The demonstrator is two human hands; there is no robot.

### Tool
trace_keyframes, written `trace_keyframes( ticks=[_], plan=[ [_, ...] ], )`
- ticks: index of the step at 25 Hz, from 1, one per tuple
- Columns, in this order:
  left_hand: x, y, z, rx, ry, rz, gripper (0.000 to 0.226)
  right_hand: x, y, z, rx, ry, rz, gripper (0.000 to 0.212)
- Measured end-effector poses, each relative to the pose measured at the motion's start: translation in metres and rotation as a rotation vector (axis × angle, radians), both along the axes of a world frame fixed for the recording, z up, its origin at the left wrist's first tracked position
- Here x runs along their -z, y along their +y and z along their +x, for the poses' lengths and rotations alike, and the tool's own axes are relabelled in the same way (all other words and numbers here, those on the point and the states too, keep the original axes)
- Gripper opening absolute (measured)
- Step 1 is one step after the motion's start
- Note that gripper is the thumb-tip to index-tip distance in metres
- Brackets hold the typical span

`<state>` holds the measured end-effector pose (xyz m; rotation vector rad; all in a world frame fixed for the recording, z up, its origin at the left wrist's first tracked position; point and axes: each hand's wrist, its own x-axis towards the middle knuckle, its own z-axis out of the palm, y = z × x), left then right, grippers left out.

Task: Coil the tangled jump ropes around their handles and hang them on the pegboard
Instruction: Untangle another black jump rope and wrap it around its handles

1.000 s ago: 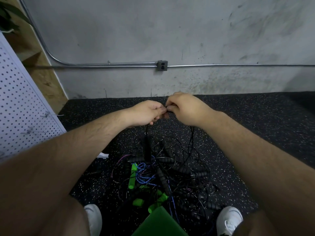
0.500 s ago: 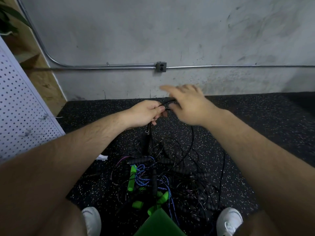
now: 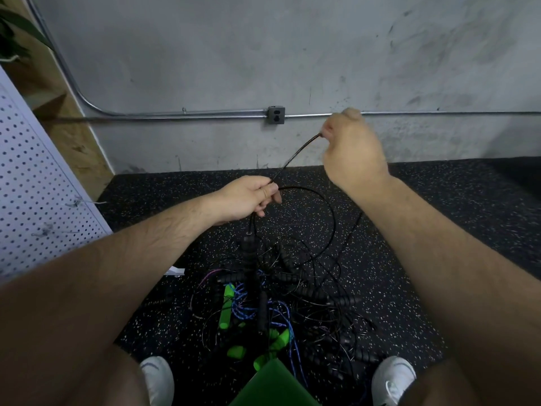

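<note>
I find my left hand (image 3: 251,197) and right hand (image 3: 351,150) each pinching one thin black jump-rope cord (image 3: 295,159) taut above the tangled rope pile (image 3: 292,303) on the speckled floor (image 3: 439,200); a harder pull risks cinching knots.

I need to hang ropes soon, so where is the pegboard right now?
In the head view the white pegboard stands at the far left edge, beside the wooden panel, left of the left hand.
</note>
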<state>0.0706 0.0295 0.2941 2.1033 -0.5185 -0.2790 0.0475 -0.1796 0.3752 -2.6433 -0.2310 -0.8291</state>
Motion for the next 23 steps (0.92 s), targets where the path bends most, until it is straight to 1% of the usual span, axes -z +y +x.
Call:
trace_keyframes(
  ticks=[1,2,3,4,5,6,7,9,11,13,14,15,16,18,20,21,23],
  plan=[
    [-0.001,-0.001,-0.001,-0.008,-0.004,0.008,0.031,0.003,0.000,-0.002,-0.019,0.068,-0.105,0.048],
    [-0.002,-0.003,-0.003,-0.011,-0.004,0.008,0.031,0.009,0.003,-0.004,-0.092,0.166,-0.215,0.054],
    [-0.004,-0.006,-0.004,-0.011,0.000,0.001,0.030,0.016,0.008,-0.006,-0.195,0.271,-0.285,0.050],
    [-0.004,-0.008,-0.005,-0.014,0.007,-0.004,0.030,0.022,0.014,-0.007,-0.291,0.354,-0.310,0.038],
    [-0.005,-0.009,-0.005,-0.013,0.013,0.002,0.030,0.028,0.018,-0.004,-0.346,0.408,-0.323,0.026],
    [-0.004,-0.010,-0.006,-0.009,0.018,0.017,0.030,0.030,0.023,0.001,-0.354,0.426,-0.338,0.020],
    [-0.003,-0.010,-0.006,-0.007,0.019,0.034,0.029,0.029,0.027,0.005,-0.336,0.406,-0.365,0.018],
    [-0.002,-0.008,-0.006,-0.016,0.003,0.068,0.029,0.023,0.031,0.010,-0.267,0.277,-0.342,0.034],
    [0.002,-0.005,-0.006,-0.025,-0.014,0.100,0.029,0.009,0.028,0.009,-0.188,0.070,-0.145,0.045],
    [0.004,-0.001,-0.005,-0.031,-0.013,0.109,0.030,-0.007,0.017,0.005,-0.076,-0.100,0.026,0.042],
    [0.005,0.001,-0.004,-0.038,-0.010,0.094,0.030,-0.012,0.011,0.004,-0.021,-0.147,0.044,0.039],
    [0.005,0.003,-0.003,-0.045,-0.008,0.075,0.030,-0.015,0.007,0.001,0.017,-0.141,0.015,0.037],
    [0.004,0.003,-0.003,-0.054,-0.010,0.059,0.030,-0.016,0.007,-0.001,0.014,-0.088,-0.043,0.040],
    [-0.001,0.000,-0.004,-0.059,-0.024,0.047,0.031,-0.009,0.015,-0.010,-0.127,0.139,-0.157,0.044],
    [-0.006,-0.004,-0.006,-0.058,-0.036,0.039,0.031,0.002,0.024,-0.014,-0.281,0.386,-0.209,0.031],
    [-0.007,-0.004,-0.007,-0.055,-0.040,0.037,0.031,0.008,0.028,-0.013,-0.315,0.461,-0.212,0.023],
    [-0.009,-0.004,-0.007,-0.034,-0.046,0.052,0.029,0.017,0.031,-0.008,-0.316,0.473,-0.200,0.013]
  ],
)
